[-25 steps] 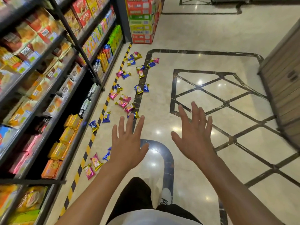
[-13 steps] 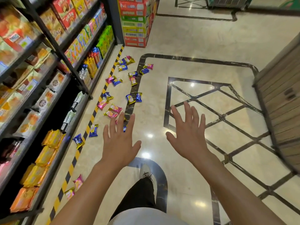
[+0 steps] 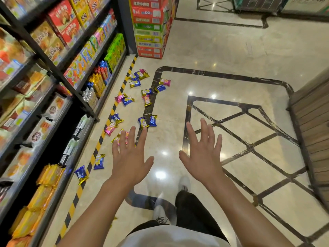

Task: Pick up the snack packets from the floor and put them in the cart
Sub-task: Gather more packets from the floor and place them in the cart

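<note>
Several small pink, blue and yellow snack packets lie scattered on the shiny floor along the striped line. A blue packet (image 3: pixel 81 174) and another blue one (image 3: pixel 99 161) lie nearest, left of my arm. A pink packet (image 3: pixel 110 128) and a blue pair (image 3: pixel 147 121) lie just beyond my fingers; more (image 3: pixel 140 75) lie farther off. My left hand (image 3: pixel 130 157) and my right hand (image 3: pixel 203 151) are stretched out in front of me, palms down, fingers spread, holding nothing. My left fingers partly hide a yellow-pink packet (image 3: pixel 116 139). No cart is in view.
Stocked snack shelves (image 3: pixel 53 90) run along the left. A stack of red, green and yellow cartons (image 3: pixel 151 27) stands at the aisle's end. A wooden counter (image 3: pixel 313 132) sits at right. A yellow-black striped line (image 3: pixel 99 139) edges the floor. My legs and white shoes (image 3: pixel 184 182) are below.
I have walked forward along the aisle, so the packets are closer and the nearest ones have slid behind me. Both hands stay outstretched and empty.
</note>
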The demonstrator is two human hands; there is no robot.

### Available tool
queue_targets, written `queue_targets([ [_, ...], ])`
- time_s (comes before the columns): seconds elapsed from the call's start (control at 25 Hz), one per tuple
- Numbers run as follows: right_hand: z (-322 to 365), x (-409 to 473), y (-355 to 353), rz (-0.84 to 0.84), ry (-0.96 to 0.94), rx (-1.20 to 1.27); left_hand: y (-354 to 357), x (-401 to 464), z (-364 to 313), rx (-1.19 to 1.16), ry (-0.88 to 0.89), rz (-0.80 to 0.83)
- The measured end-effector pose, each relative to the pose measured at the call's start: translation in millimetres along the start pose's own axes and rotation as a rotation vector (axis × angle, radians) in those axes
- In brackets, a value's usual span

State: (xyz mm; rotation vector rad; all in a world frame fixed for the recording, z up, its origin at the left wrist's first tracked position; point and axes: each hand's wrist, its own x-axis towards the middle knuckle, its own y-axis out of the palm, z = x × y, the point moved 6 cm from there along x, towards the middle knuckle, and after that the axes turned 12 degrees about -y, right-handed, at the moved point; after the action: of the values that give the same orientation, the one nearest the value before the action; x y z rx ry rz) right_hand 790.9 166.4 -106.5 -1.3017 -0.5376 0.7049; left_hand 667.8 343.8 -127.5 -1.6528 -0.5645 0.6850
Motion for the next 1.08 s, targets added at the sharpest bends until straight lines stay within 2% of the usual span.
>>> queue_targets([
  [0.16, -26, 74, 7, 0.022, -0.047, 0.053, 5, 60, -9, 0.024, -0.086, 0.052],
  [0.32, -66, 165, 7, 0.064, -0.083, 0.074, -3, 131, -26, -0.005, -0.193, 0.027],
  [0.48, -88, 253, -5, 0.033, -0.09, 0.109, -21, 197, -36, 0.006, -0.303, 0.021],
  [0.72, -74, 352, 2, 0.08, -0.187, 0.115, -31, 275, -41, -0.018, -0.325, 0.012],
  [1.08, -34, 492, 54, 0.178, -0.156, 0.037, 2, 418, 24, -0.027, -0.332, 0.125],
])
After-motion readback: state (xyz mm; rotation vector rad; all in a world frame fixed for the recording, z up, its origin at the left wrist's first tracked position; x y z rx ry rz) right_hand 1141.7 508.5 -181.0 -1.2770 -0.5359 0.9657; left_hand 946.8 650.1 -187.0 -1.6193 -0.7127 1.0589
